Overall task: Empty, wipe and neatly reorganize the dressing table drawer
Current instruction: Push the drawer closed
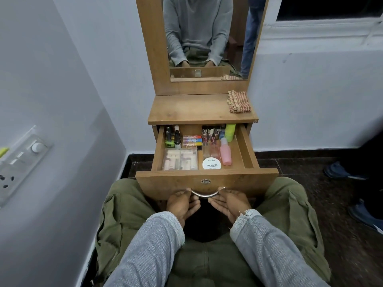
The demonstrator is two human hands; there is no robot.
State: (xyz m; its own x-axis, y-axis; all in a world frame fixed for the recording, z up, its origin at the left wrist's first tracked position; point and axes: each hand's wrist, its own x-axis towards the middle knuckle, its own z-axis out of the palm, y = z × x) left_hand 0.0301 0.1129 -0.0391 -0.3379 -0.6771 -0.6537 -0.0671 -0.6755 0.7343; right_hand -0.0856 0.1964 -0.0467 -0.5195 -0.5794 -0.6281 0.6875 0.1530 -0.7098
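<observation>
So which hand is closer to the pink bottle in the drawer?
The right hand. It grips the handle's right end, on the pink bottle's side of the drawer; the left hand grips the left end, farther away.

I sit facing a wooden mirror frame (pixel 202 38) set against a pale wall (pixel 103 59). Left of the mirror, a switch panel (pixel 22 162) is mounted on the side wall. Right of it, a white window ledge (pixel 321 34) runs under dark glass. Below lies dark speckled floor (pixel 331 214).
</observation>
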